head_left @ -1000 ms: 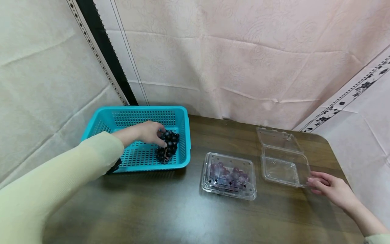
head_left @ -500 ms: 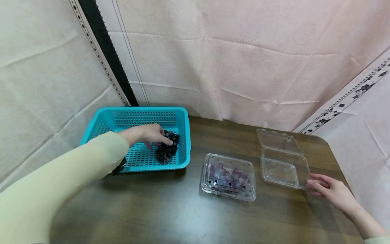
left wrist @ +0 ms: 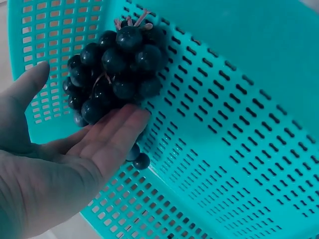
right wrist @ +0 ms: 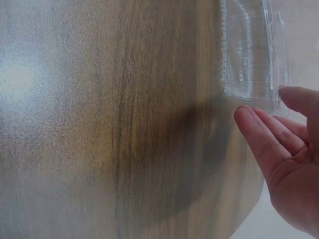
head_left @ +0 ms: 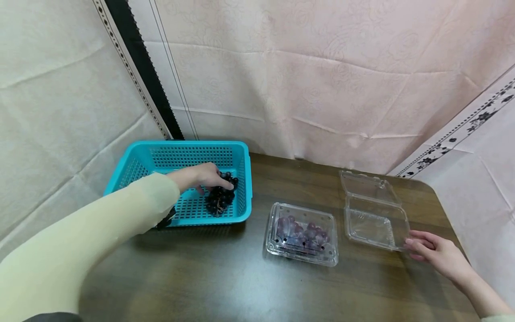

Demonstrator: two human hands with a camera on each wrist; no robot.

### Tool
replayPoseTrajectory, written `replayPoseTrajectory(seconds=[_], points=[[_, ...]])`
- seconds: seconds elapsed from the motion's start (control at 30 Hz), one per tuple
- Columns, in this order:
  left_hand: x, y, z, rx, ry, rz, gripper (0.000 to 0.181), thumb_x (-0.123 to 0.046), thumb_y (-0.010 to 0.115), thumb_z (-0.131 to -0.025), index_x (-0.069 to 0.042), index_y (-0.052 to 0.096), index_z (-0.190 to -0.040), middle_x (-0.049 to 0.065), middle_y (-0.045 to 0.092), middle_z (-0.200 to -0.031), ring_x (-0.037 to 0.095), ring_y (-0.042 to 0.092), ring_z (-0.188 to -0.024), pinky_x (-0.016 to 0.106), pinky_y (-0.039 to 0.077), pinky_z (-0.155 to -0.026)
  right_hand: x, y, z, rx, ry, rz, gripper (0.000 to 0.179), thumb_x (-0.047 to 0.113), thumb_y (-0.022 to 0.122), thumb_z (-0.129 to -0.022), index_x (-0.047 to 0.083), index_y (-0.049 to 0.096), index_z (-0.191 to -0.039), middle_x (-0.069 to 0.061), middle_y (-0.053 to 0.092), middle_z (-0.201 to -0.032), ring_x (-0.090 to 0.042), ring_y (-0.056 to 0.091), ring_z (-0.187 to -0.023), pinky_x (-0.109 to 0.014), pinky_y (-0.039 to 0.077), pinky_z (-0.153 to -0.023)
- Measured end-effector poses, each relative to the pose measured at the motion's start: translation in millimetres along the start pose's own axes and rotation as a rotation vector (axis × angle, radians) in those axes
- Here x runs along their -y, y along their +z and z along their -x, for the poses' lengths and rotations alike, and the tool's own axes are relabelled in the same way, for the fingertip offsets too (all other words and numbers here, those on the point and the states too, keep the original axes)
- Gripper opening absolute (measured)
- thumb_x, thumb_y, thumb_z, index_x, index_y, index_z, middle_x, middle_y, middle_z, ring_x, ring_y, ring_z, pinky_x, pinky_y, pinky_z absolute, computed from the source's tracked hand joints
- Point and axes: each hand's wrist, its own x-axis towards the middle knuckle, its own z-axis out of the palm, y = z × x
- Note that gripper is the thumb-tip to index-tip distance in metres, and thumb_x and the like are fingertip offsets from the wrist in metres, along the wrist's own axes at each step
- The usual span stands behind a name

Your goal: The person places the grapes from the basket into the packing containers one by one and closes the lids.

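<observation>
My left hand (head_left: 207, 175) reaches into a blue plastic basket (head_left: 137, 145) at a bunch of dark grapes (head_left: 220, 199). In the left wrist view, nearly straight fingers (left wrist: 112, 137) lie against the lower side of the bunch (left wrist: 114, 64), while the thumb stands apart from it. On the right, my right hand (head_left: 440, 255) pinches the near right corner of a clear plastic clamshell (head_left: 372, 223), whose lid is folded back. The right wrist view has the thumb at the clamshell's rim (right wrist: 271, 50) and the other fingers below its corner.
A closed clear clamshell (head_left: 301, 257) with reddish-purple grapes (head_left: 306, 232) stands between basket and open clamshell. All rest on a brown wooden table (head_left: 225, 277). A pale patterned cloth (head_left: 301, 80) hangs behind the table, and more cloth borders both sides.
My left hand has shifted slightly right and lower over the dark grapes, its thumb moving across the bunch. The right hand and both clamshells have stayed in place.
</observation>
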Motion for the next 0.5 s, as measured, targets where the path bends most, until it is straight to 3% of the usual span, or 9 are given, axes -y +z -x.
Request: replayPoseTrajectory(seconds=[0.27,0.5], points=[[-5.0,8.3,-4.5,-0.024,-0.018,-0.065,0.086,-0.044,0.077,-0.098,0.007,0.038,-0.155,0.027,0.048,-0.152,0.042,0.059,-0.129,0.054,0.061,-0.096,-0.7,0.8,-0.5,0.001,-0.015,-0.027,0.056,0.012,0.061,-0.110,-0.027,0.040,-0.144,0.000,0.082,-0.106,-0.003,0.077,-0.090,-0.029,0.065,-0.075],[-9.2,14.1,-8.0,-0.065,-0.013,-0.192,0.085,-0.047,0.078,-0.096,0.006,0.043,-0.152,0.027,0.051,-0.150,0.038,0.063,-0.124,0.046,0.066,-0.081,-0.8,1.0,-0.8,-0.003,-0.019,-0.029,0.056,0.012,0.062,-0.110,-0.027,0.041,-0.143,0.001,0.082,-0.105,-0.004,0.077,-0.089,-0.029,0.065,-0.074]])
